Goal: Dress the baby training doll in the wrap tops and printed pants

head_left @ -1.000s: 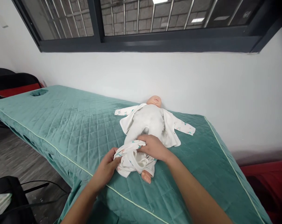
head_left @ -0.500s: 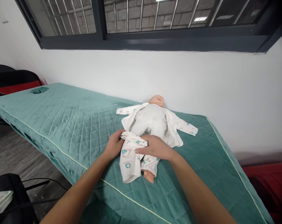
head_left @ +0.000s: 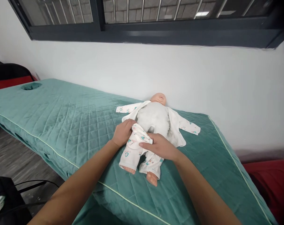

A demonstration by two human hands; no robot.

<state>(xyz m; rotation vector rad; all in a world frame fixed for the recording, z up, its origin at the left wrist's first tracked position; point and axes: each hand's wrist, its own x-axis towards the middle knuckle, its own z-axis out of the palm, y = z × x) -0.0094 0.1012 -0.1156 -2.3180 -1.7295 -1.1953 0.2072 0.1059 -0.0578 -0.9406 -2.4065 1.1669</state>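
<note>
A: Where is the doll (head_left: 153, 115)?

B: On its back on the green bed (head_left: 73, 118), head toward the wall (head_left: 97, 68), feet (head_left: 152, 178) toward the person. Its shirt (head_left: 177, 127) lies open with the sleeves spread.

A: And which step is this?

B: I'd say drawing up the trousers (head_left: 130, 150). Both feet poke out of the cuffs, but the waistband sits bunched around the thighs, below the padded belly.

A: What does the next move call for, in your judgement?

B: An even pull on both sides, with the seat lifted a little so the cloth can slide under.

A: How are the hands placed?

B: The left hand (head_left: 123, 132) grips the waistband at the outer thigh, knuckles up, fingertips hidden. The right hand (head_left: 162, 145) pinches the band near the crotch, thumb on top of the cloth, the other fingers mostly out of sight.

A: And the arms?

B: Both forearms reach in from the near edge and angle toward each other, the left wrist slightly bent.
</note>
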